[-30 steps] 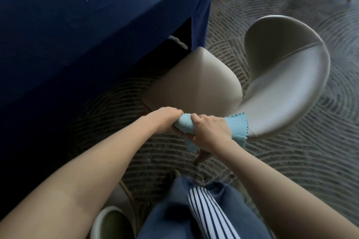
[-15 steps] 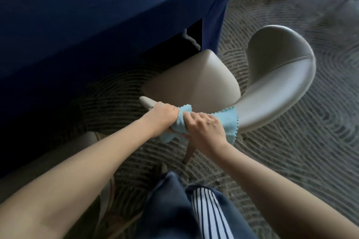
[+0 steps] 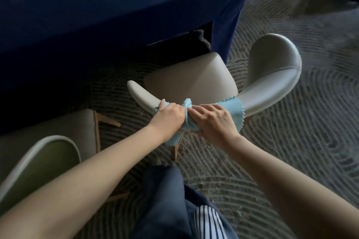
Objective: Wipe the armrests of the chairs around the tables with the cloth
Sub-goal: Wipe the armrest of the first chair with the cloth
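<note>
Dim, soft-lit wide-angle view.
Light fell from the upper right, leaving a pale sheen on the chair back [image 3: 272, 64] and carpet [image 3: 320, 31]; the left of the frame lay in shadow, and edges bowed and blurred slightly.

1. Single view: head-worn wide-angle camera, facing forward and steeply down.
2. Close range. Both forearms enter from the bottom corners. The left hand [image 3: 169, 115] and right hand [image 3: 213, 120], both on the cloth [image 3: 236, 109], sit near centre.
3. Frame edges: blue table [image 3: 116, 15] fills the top left, grey chair [image 3: 272, 75] is right of centre, carpet [image 3: 301, 151] is on the right, second chair [image 3: 38, 161] is cropped at lower left.
</note>
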The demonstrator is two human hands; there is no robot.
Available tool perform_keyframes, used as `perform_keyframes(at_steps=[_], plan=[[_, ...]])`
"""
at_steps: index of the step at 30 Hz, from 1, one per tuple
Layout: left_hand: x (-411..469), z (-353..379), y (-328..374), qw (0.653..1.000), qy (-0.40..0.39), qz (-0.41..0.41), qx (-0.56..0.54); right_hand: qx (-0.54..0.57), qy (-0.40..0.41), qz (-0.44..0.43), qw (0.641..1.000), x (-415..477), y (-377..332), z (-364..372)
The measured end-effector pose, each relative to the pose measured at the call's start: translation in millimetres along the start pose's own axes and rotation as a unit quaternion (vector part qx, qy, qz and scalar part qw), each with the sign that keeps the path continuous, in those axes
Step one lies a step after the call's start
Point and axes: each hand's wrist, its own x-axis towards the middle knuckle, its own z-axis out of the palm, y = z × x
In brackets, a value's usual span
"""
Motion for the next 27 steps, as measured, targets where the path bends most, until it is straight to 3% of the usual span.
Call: perform_keyframes(at_steps=[9, 15, 20, 27], plan=[[12.4, -13.8, 22.6, 0.998, -0.051, -0.017, 0.011, 0.043, 0.015, -0.065, 0.997, -2.2, 29.6, -1.3], [15.1, -10.0, 21.6, 0.997, -0.076, -0.015, -0.004, 0.042, -0.039, -0.106, 0.993, 3.3, 38.3, 3.3], [14.2, -1.0, 25.5, 1.0, -0.003, -0.031, 0.0, 0.065, -0.055, -0.152, 0.985, 8.0, 53.4, -0.9], [19.5, -15.6, 43.0, 0.998, 0.027, -0.048, 0.02, 0.073, -0.053, -0.197, 0.976, 7.4, 70.5, -4.1]])
